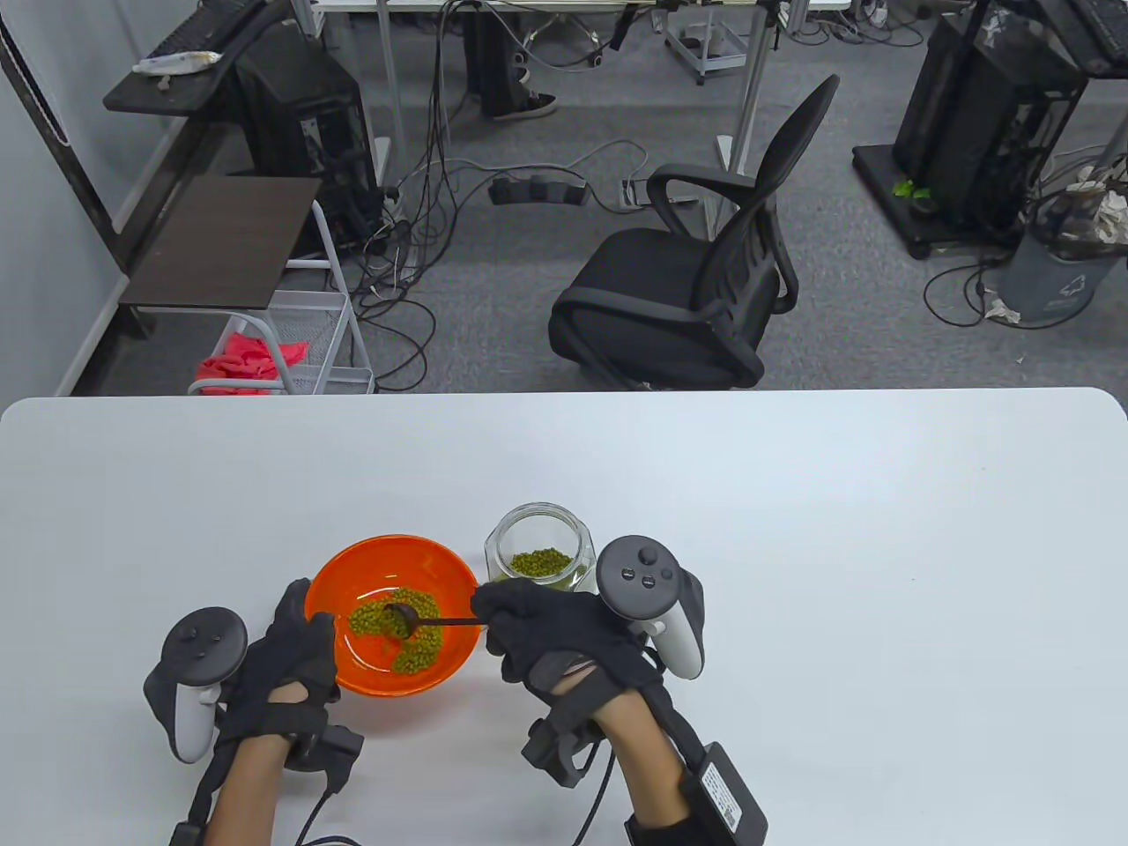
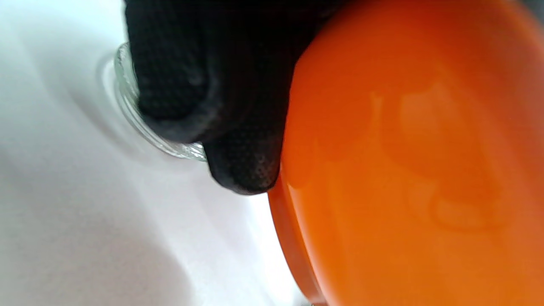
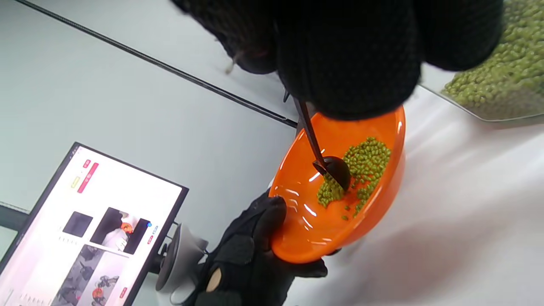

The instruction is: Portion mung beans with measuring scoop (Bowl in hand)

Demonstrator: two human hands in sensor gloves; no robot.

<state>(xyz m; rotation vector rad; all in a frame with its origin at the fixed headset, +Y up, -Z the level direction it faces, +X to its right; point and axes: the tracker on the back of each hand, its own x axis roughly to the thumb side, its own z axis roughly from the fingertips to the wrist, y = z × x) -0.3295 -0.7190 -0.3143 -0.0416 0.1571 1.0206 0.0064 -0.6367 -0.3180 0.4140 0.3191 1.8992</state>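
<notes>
While left hand grips orange bowl at 9 o'clock, right hand pinches measuring scoop over mung beans; monitor only in right wrist view.

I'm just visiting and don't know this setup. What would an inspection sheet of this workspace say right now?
Surface: white table, bare where visible.
Job's things: orange bowl holding mung beans; dark measuring scoop inside the bowl; open glass jar of beans beside it.
Clutter: nothing seen on the table.
Grippers: left hand grips the bowl's rim; right hand holds the scoop's handle.
Cables: glove leads at both wrists; tangled cords on the floor.
Surroundings: office chair, computer towers, small cart, bin.
</notes>
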